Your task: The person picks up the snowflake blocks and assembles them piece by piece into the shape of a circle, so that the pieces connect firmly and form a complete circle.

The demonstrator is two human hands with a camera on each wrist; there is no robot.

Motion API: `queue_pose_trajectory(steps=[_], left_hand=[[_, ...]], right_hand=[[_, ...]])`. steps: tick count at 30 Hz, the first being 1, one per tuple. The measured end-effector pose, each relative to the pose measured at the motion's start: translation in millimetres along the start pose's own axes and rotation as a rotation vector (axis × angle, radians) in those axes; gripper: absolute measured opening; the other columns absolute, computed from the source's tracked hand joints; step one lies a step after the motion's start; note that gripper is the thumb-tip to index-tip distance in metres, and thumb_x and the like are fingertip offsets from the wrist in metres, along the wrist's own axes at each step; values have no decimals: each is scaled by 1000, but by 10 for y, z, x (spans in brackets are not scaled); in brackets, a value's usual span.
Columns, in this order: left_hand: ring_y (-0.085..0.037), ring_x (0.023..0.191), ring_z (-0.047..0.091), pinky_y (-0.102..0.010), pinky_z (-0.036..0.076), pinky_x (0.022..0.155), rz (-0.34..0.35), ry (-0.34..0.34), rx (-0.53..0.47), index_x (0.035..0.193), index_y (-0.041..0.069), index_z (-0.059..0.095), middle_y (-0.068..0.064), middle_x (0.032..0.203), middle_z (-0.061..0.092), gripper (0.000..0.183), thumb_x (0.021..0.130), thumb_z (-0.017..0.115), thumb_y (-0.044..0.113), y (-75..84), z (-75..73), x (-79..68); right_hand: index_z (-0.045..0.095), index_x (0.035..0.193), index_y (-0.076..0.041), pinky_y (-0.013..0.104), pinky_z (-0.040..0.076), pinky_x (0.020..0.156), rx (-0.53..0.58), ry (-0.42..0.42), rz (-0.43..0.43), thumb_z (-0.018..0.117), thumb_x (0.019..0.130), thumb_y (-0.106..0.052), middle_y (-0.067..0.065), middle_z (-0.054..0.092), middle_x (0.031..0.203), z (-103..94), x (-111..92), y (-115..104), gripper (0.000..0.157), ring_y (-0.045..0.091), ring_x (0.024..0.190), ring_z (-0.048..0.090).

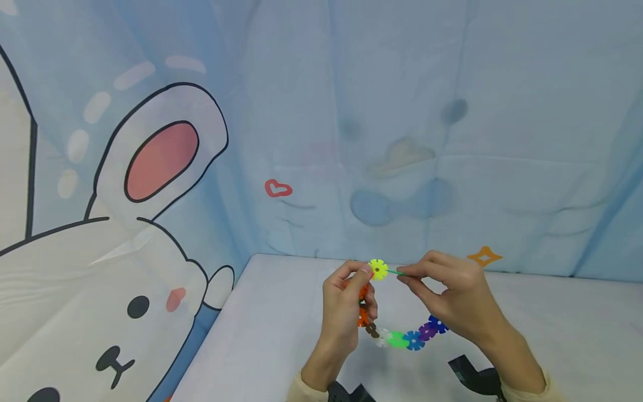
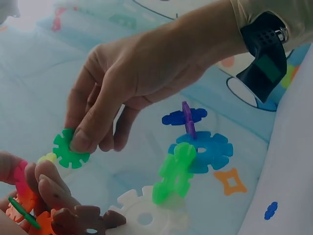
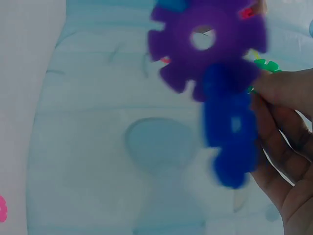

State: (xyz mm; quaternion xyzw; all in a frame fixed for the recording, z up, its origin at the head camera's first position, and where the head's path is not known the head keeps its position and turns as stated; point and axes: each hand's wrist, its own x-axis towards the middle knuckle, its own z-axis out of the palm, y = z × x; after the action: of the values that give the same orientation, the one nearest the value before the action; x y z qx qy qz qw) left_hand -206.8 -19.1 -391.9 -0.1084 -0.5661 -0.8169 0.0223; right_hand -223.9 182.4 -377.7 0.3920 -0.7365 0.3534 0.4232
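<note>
A chain of notched plastic flower discs curves below the hands: white [image 2: 146, 215], bright green [image 1: 398, 339], blue [image 1: 414, 340], purple [image 3: 205, 44] and dark blue [image 3: 230, 127]. My left hand [image 1: 345, 310] grips its other end, where orange discs [image 1: 363, 318] and a brown disc [image 2: 80, 219] show. A pink disc [image 2: 22, 180] is between the left fingers, with a yellow disc [image 1: 379, 269] projecting past the fingertips. My right hand [image 1: 454, 293] pinches a green disc [image 2: 71, 149] between thumb and fingers, edge-on against the yellow one. Whether their notches interlock, I cannot tell.
Beneath the hands lies a white tabletop [image 1: 251, 335]. A light-blue printed curtain [image 1: 301, 111] hangs behind it, with a large cartoon rabbit [image 1: 125, 268] at left. Black straps [image 1: 477, 377] circle the wrists. A small dark-blue piece [image 2: 271, 210] shows in the left wrist view.
</note>
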Motion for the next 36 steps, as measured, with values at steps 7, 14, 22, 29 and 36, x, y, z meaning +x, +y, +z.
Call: queue_pose_trajectory(steps=[7,14,22,29,36], left_hand=[[-7,41,51,-19,49,43,65,8,75,104,-6,65,1,59,51,18,104,62,12,13,28,-33],[-8,41,48,-18,48,45,-4,2,-15,105,-8,61,1,60,49,26,104,64,17,44,42,-32],[-7,40,49,-17,46,42,10,11,5,103,-9,61,2,60,49,23,104,63,14,37,95,-57],[-5,41,50,-16,45,41,101,-3,114,105,-4,66,-5,61,50,20,107,62,16,12,122,-89],[-4,40,49,-15,44,40,104,-3,100,103,-4,65,-5,62,49,21,107,61,16,-45,159,-96]], right_hand=[[82,93,-9,10,45,53,-40,1,-41,60,108,-39,-3,70,79,-14,25,-101,40,5,58,58],[82,95,-14,11,51,59,0,9,30,62,106,-46,-10,69,82,-13,11,-64,39,0,67,63],[82,92,-15,10,46,56,-66,13,2,59,108,-46,-9,67,80,-18,30,-101,42,3,64,61],[80,83,-10,14,42,50,-199,61,-78,51,112,-39,-4,64,72,-5,64,-198,51,10,55,53],[76,73,-8,16,34,42,-259,154,-86,63,87,-2,0,62,64,93,74,-257,20,11,48,46]])
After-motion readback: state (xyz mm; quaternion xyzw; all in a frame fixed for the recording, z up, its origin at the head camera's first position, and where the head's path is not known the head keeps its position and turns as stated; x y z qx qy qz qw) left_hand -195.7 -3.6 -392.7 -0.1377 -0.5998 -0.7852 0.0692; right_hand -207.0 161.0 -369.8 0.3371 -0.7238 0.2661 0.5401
